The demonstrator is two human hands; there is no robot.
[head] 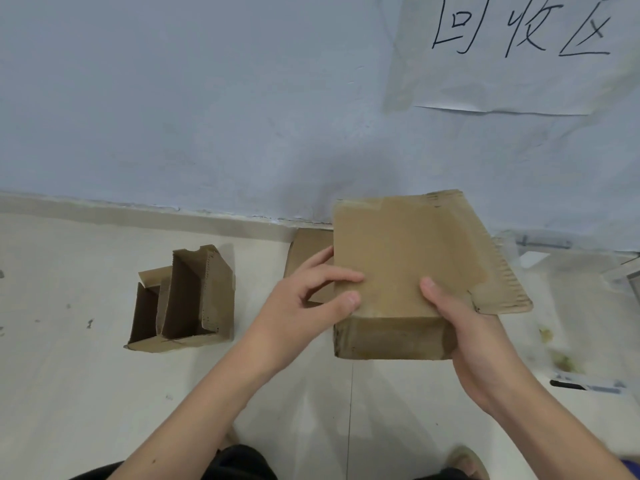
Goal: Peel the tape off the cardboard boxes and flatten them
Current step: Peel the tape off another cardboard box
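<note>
Both hands' grip holds brown box (398, 258), flap open, perhaps taped

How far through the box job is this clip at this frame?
Possibly done: a flat cardboard piece lies by the wall, largely hidden. In hand: the left hand and right hand grip a still box-shaped carton, one flap open. Left: the open boxes standing on the floor.
</note>
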